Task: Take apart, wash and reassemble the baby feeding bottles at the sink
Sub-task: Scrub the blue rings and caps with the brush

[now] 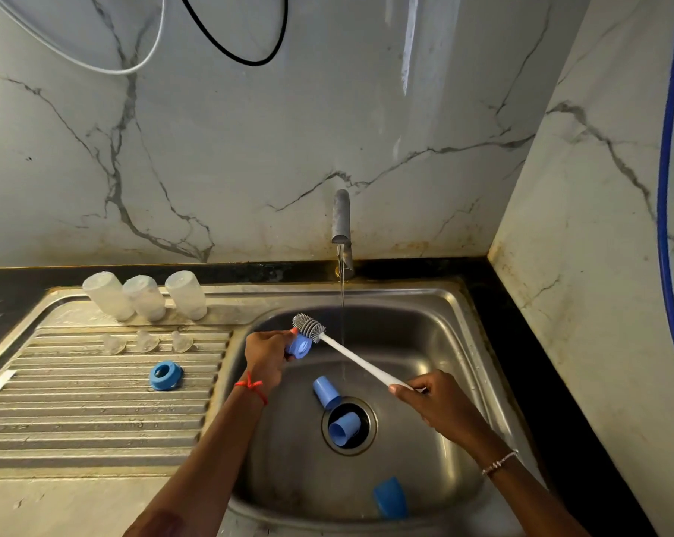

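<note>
I have the left hand (pixel 265 356) just left of the water running from the tap (pixel 342 226), fingers curled round a blue screw ring (pixel 300 346). The right hand (pixel 432 405), below and right of the tap, pinches the white handle end of the bottle brush (pixel 356 358) between thumb and curled fingers. Its grey head touches the ring's rim.

Below the tap there is a blue cap (pixel 326 391) beside the drain (pixel 370 424), a second cap (pixel 345 430) in it, and a third cap (pixel 391 498) nearest me.

Left of the tap stand three clear bottles (pixel 145 296), upended. In front of them are three teats (pixel 147 341) and a spare blue ring (pixel 166 375).
</note>
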